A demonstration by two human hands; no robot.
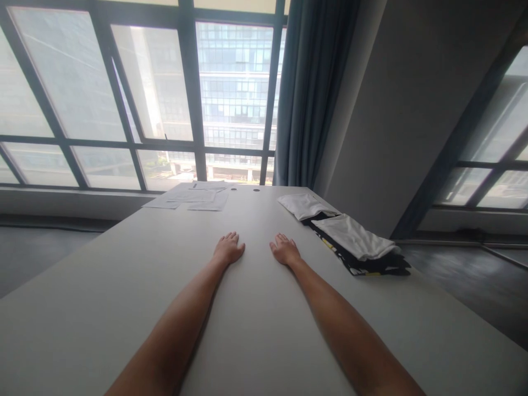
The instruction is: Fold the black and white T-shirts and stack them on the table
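Observation:
Both my arms reach forward over a white table [256,319]. My left hand [229,248] lies palm down on the tabletop, fingers stretched out and thumb apart, holding nothing. A short gap to its right, my right hand [285,249] rests flat in the same way, also with nothing in it. Nearest to my right hand is a stack of folded cloth [355,236] along the table's right side. White folded pieces lie on top of it, and black fabric with yellow and white marks shows underneath.
Several sheets of white paper [198,195] overlap at the table's far left. Two small dark round spots [256,190] mark the far edge. Beyond stand large framed windows [235,88], a blue-grey curtain [313,99] and a slanting grey pillar [404,110]. Grey floor [37,253] shows on both sides.

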